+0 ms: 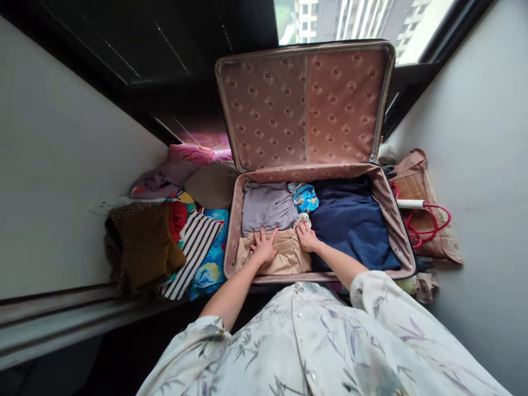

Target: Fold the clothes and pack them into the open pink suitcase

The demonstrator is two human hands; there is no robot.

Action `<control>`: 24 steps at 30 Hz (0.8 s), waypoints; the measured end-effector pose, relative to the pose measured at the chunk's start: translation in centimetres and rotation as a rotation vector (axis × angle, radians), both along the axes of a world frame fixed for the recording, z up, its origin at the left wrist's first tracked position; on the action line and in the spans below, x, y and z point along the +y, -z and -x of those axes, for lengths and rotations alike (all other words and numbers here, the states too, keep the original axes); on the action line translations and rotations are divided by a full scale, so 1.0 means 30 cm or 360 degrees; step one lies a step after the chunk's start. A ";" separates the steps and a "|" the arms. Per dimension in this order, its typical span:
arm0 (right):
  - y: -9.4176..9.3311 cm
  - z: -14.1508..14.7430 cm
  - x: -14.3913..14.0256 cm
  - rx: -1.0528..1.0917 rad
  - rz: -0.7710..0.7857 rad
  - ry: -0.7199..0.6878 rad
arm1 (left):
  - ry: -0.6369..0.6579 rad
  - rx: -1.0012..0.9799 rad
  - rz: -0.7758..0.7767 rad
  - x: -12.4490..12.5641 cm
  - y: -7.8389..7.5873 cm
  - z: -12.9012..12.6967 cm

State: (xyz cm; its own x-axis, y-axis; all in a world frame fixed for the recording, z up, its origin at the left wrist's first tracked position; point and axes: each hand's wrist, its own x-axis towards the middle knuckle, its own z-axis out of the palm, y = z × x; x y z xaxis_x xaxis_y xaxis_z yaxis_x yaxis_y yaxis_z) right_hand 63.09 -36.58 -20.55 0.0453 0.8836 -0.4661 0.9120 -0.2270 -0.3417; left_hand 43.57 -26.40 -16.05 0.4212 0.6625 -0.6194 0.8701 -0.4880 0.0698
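Note:
An opened suitcase [319, 171] with a pink patterned lining lies in front of me, its lid raised. My left hand [264, 248] rests with spread fingers on folded beige clothing with a gathered waistband [289, 261], at the near left of the case. My right hand [307, 236] lies with its fingers stretched out over a small whitish bundle [302, 219], beside the beige clothing. Behind them sit folded grey clothing [268, 203] and a small blue patterned bundle [305, 198]. Dark navy clothing [350, 225] fills the right side.
On the left are piled clothes, among them a black-and-white striped piece [193, 247] and a brown piece [148, 253]. To the right lie a brownish bag [439, 242] and a red cord with a white handle [412, 204]. A window [363, 22] is behind; walls flank both sides.

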 end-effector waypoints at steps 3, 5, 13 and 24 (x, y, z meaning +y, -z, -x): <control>-0.035 -0.024 0.001 0.0063 -0.0012 0.0017 | 0.0070 0.0035 -0.0014 0.010 0.009 0.009; -0.090 -0.032 -0.036 0.0138 -0.0032 0.0039 | 0.0101 0.0036 -0.0042 0.017 0.027 0.017; -0.382 -0.359 -0.504 0.0255 -0.1168 0.0969 | 0.0101 -0.0046 -0.0115 0.029 0.083 0.027; 0.018 -0.864 -1.172 0.0201 -0.0891 0.2146 | 0.0136 0.0013 -0.0213 0.038 0.094 0.016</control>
